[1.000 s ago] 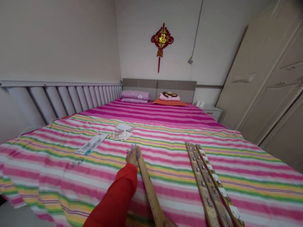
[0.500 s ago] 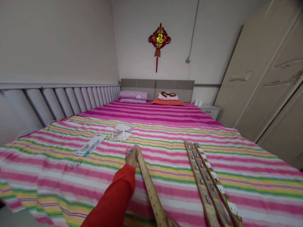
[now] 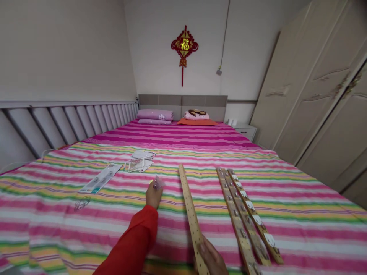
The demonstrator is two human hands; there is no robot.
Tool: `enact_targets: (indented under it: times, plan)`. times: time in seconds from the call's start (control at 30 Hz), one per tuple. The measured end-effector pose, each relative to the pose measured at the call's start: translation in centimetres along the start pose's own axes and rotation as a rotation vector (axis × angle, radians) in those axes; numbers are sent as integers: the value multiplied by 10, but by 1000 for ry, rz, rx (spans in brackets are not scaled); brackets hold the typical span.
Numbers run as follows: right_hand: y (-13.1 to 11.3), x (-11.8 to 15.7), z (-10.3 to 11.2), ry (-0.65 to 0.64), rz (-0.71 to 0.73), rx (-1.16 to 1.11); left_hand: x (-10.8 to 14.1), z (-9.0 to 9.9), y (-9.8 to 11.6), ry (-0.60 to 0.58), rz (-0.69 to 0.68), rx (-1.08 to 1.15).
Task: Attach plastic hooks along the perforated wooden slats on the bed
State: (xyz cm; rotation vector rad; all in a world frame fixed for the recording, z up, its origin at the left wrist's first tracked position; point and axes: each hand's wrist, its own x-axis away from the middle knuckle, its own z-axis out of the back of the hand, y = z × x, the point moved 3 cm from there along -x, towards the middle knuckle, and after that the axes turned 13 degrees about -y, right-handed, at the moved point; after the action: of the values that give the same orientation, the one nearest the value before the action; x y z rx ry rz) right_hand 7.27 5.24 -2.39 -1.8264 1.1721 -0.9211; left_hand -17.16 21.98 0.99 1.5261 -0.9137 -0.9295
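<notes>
My left hand (image 3: 153,194), in a red sleeve, is closed around a small clear plastic packet (image 3: 158,182) over the striped sheet. What is inside the packet is too small to make out. A long pale wooden strip (image 3: 189,210) with rows of small holes is gripped near its lower end by my right hand (image 3: 212,255). The strip slants away from me, its far end apart from my left hand. To the right lie three similar strips, including a left strip (image 3: 231,200) with small metal pieces and a right strip (image 3: 254,210) carrying white cards.
Left of my hands lie a long packaged card (image 3: 101,178), some loose thin wire (image 3: 82,203) and a pile of flat packets (image 3: 140,162). Pillows (image 3: 155,114) rest by the headboard (image 3: 206,102). A radiator (image 3: 71,122) runs along the left wall; a wardrobe (image 3: 304,99) stands right.
My left hand and the packet have come away from the wooden strip's far end. The strip has shifted right, and more of my right hand shows. The view has turned slightly right.
</notes>
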Motion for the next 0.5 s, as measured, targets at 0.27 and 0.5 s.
enact_targets:
  times: [0.27,0.5]
  plan:
    - [-5,-54,-16,22,166,-6,22,3,-6,65,-363,-830]
    - [-14,-35,-16,215,385,396,31,1,-10,29,-551,-1027]
